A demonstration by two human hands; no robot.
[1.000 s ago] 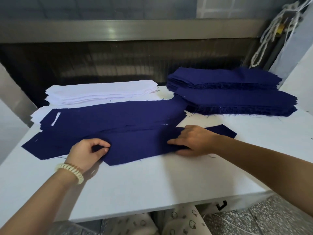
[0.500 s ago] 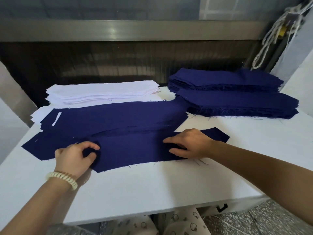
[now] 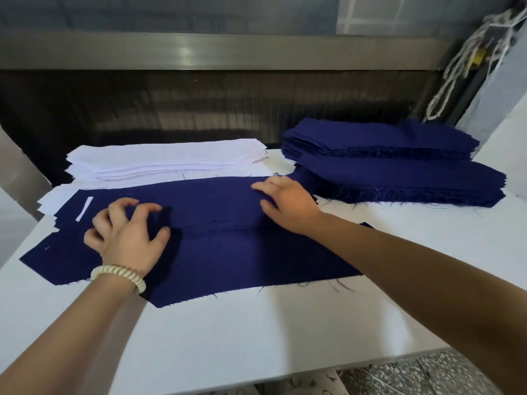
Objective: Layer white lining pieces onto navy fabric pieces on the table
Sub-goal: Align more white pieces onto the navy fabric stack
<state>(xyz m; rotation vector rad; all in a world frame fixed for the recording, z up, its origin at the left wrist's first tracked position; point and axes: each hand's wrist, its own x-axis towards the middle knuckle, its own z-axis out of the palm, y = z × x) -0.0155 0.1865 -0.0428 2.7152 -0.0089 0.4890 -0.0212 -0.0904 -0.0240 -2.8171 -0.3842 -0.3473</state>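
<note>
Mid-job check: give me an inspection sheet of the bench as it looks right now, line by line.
Surface: white table, partly covered by fabric.
Job's things: navy pieces laid flat at centre, no lining on top; white lining stack behind them on the left; navy stacks at the rear right.
Clutter: white strip lying on the navy; loose threads along the near edge.
Hands: left hand has its fingers arched over the navy and holds nothing visible; right hand lies flat on it.
Cables: white cord hangs at the far right.
Surroundings: metal rail behind the table; speckled floor below.
</note>
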